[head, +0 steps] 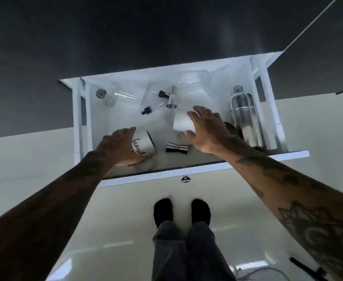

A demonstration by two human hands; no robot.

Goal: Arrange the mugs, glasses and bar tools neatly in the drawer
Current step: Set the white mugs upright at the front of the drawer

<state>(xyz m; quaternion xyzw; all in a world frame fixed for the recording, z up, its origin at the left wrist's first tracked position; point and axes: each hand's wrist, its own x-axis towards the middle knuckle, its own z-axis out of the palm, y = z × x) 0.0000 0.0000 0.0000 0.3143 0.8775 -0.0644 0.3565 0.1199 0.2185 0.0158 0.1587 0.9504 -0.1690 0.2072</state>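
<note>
The white drawer [207, 166] stands pulled out below me. My left hand [119, 148] grips a white mug with black script [144, 144] at the drawer's front left. My right hand [207, 128] wraps its spread fingers around a plain white mug [181, 122] near the middle. A steel jigger [176, 148] lies on its side between the hands. Another jigger [172, 97] stands further back beside two black-capped dropper bottles [147, 110]. A steel cocktail shaker [242, 113] lies along the right wall. Clear glasses [194, 78] lie at the back.
A small shaker with a metal lid [103, 96] lies at the back left. The drawer's chrome knob [185, 178] sticks out toward my feet [181, 211]. Dark cabinet fronts flank the drawer. A black cable [306, 268] lies on the glossy floor at lower right.
</note>
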